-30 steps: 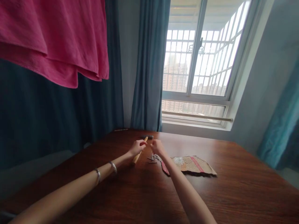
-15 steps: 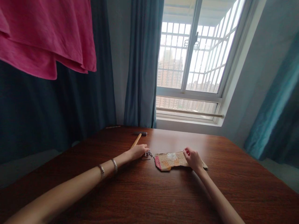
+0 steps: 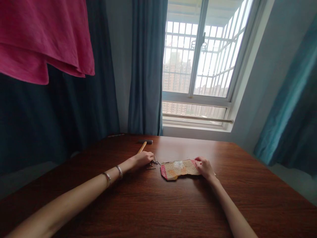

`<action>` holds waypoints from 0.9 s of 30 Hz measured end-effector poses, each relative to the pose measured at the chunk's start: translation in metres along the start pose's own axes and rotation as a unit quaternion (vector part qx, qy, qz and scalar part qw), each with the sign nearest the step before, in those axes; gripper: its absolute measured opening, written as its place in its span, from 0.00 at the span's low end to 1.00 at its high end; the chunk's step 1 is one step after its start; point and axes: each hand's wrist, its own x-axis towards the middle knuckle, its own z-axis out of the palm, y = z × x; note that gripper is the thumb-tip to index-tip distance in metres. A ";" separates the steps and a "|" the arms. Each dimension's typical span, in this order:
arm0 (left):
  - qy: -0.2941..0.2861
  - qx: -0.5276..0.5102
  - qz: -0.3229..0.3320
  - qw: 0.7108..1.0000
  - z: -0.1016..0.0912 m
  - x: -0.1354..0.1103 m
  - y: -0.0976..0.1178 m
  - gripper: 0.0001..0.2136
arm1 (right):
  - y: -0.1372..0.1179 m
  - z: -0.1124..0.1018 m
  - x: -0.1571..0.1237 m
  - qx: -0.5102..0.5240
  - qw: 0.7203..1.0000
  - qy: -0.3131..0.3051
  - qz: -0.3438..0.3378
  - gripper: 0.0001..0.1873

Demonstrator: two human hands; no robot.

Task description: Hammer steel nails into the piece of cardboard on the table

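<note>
My left hand [image 3: 144, 159] is at a small pile of metal nails [image 3: 154, 162], its fingers pinched together at the pile's left side. Whatever lies between the fingertips is small, seemingly a nail. Just behind that hand is a hammer [image 3: 142, 146] with a wooden handle and dark head, the handle's near end hidden by the hand. To the right lies a flat, torn-edged piece of cardboard [image 3: 182, 169], speckled with dots and pink at its ends. My right hand [image 3: 205, 168] grips the cardboard's right end, covering part of it.
The brown wooden table [image 3: 158, 205] stretches toward a barred window [image 3: 195, 59]. Blue curtains [image 3: 147, 72] hang behind it, and a pink cloth [image 3: 49, 43] hangs at the upper left.
My right hand has come down onto the cardboard's right end. My left hand has stayed by the nails, some of which have shifted. The whole view has moved slightly.
</note>
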 end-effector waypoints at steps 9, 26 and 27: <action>0.197 -0.301 -0.233 0.903 0.010 0.053 0.058 0.08 | 0.004 0.011 -0.004 -0.035 0.999 -0.006 -0.039 0.18; 0.155 -0.434 -0.219 0.860 0.038 0.121 0.115 0.15 | -0.011 0.014 -0.015 -0.116 0.991 -0.054 -0.036 0.23; 0.153 -0.429 -0.221 0.862 0.038 0.119 0.116 0.15 | -0.011 0.013 -0.015 -0.114 0.991 -0.054 -0.036 0.22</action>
